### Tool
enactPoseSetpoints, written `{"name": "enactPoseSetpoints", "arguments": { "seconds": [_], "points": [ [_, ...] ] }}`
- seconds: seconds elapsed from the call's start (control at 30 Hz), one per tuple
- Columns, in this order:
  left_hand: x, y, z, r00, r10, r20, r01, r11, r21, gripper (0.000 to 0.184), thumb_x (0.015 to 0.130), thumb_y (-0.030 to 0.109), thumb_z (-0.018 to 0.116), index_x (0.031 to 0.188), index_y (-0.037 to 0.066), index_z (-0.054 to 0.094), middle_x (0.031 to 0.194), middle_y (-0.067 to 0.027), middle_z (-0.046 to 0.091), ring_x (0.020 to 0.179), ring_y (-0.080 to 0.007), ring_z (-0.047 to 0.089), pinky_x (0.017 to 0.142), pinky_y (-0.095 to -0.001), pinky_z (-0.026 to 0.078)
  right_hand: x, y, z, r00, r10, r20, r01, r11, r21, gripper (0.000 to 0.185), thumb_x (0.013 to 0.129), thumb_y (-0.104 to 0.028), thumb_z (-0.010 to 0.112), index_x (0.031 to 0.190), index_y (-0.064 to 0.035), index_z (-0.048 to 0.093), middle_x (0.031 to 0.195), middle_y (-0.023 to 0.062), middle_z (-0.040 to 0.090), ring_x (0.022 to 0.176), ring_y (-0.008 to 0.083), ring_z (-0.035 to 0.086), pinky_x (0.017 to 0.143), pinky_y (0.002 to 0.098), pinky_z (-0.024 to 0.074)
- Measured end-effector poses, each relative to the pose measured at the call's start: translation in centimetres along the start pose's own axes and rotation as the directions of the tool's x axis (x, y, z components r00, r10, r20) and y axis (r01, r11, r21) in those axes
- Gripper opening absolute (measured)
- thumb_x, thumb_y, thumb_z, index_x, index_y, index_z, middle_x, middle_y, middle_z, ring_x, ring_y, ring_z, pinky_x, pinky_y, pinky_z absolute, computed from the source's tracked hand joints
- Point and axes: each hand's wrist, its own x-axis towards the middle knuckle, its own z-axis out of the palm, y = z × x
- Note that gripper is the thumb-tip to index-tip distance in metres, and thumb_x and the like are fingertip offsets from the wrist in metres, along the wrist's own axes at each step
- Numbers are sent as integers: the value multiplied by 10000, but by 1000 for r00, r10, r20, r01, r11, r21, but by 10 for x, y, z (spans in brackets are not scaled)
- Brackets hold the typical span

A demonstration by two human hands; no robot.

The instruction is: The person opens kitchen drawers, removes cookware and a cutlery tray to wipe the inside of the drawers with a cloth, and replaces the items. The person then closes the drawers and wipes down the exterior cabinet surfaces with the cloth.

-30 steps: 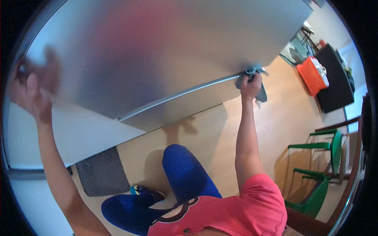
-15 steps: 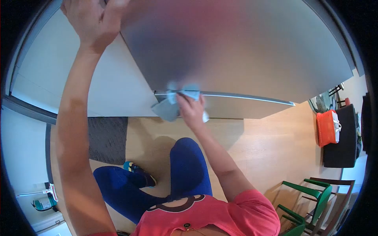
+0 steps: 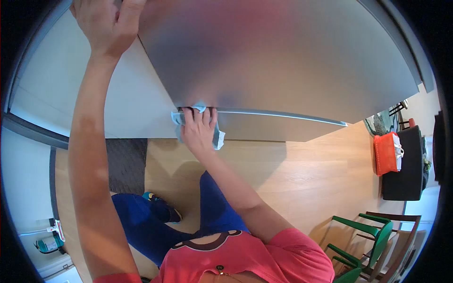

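Observation:
A steel-grey appliance door (image 3: 283, 61), which looks like a refrigerator's, fills the upper middle of the view. My right hand (image 3: 199, 132) presses a light blue cloth (image 3: 218, 139) into the left end of the groove (image 3: 278, 114) under that door. Its fingertips reach into the gap, and cloth shows above and on both sides of them. High at the upper left, my left hand (image 3: 108, 26) rests by the door's left edge, thumb apart from the fingers. The frame's top cuts off its fingertips.
Below the groove is a lower panel (image 3: 264, 127). A dark mat (image 3: 127, 162) lies on the wood floor (image 3: 302, 174) at left. Green chairs (image 3: 384, 238) stand lower right, and an orange bag (image 3: 386, 153) sits by a black piece of furniture (image 3: 403, 167).
My right hand has slid left along the groove with the cloth, to its left end. My left hand stays at the upper left, nearly in place.

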Motion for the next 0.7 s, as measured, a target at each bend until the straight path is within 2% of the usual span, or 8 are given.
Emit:
{"name": "enactPoseSetpoints", "arguments": {
  "seconds": [0.07, 0.13, 0.27, 0.37, 0.43, 0.53, 0.63, 0.7],
  "points": [
    [1, -1, 2, 1000, 9, -22, -10, 1000, -8, 431, 775, 348, 488, 1028, -1, 505, 920, -135, 467, 849, -265, 424, 777, -366, 319, -2, 13, -10, 999, 22, 48, -23, 1000, 13, 447, 639, -175, 640, 1072, -113, 548, 1042, 82, 524, 1061, 291, 439, 1015, 510, 222],
    [0, -1, 3, 999, 23, -40, -23, 1000, -10, 429, 771, 348, 490, 1019, -2, 505, 907, -131, 465, 833, -260, 418, 765, -365, 317, -4, 36, -26, 999, 50, 9, -50, 998, 30, 450, 626, -159, 647, 1061, -102, 548, 1029, 98, 538, 1048, 299, 453, 1009, 509, 242],
    [3, -1, 4, 997, 65, -34, -66, 997, -29, 435, 761, 355, 502, 1001, -7, 504, 892, -128, 465, 813, -260, 414, 757, -365, 314, -10, 69, -27, 995, -80, -63, 89, 984, 155, 456, 639, -103, 626, 1087, -80, 541, 1045, 116, 538, 1020, 295, 477, 944, 479, 305],
    [4, -2, 8, 994, 81, -76, -85, 995, -48, 433, 760, 356, 507, 997, -7, 505, 890, -129, 467, 807, -262, 417, 756, -366, 313, -8, 59, -6, 982, -158, -105, 183, 931, 316, 467, 652, -61, 598, 1113, -69, 526, 1058, 109, 529, 991, 283, 487, 885, 448, 331],
    [4, 3, 1, 998, 58, -23, -58, 998, -16, 435, 758, 354, 513, 1002, -6, 506, 895, -134, 473, 809, -269, 424, 760, -370, 317, -3, 32, 3, 965, -221, -145, 262, 874, 410, 467, 657, -40, 582, 1118, -67, 518, 1051, 99, 525, 980, 271, 485, 854, 430, 334],
    [3, 2, 2, 998, 55, -33, -54, 998, 11, 435, 751, 345, 524, 1010, -5, 509, 914, -144, 486, 831, -283, 441, 775, -376, 324, 5, 8, 9, 976, -211, -51, 217, 961, 174, 471, 648, -60, 598, 1111, -72, 514, 1014, 91, 525, 965, 258, 480, 879, 423, 317],
    [4, 3, 3, 997, 58, -47, -59, 998, -19, 425, 744, 321, 537, 1020, -2, 511, 931, -152, 495, 859, -294, 452, 788, -380, 328, 12, -2, -3, 991, -127, 44, 121, 984, 130, 455, 660, -96, 599, 1106, -75, 516, 993, 87, 510, 991, 246, 463, 932, 429, 284],
    [3, 5, 3, 999, 34, -36, -34, 999, -13, 411, 748, 307, 539, 1019, -1, 513, 931, -150, 496, 860, -292, 454, 790, -378, 328, 7, -2, 9, 992, -126, 10, 126, 992, -4, 420, 675, -117, 594, 1090, -96, 531, 989, 77, 500, 1007, 240, 454, 964, 439, 258]
  ]
}}
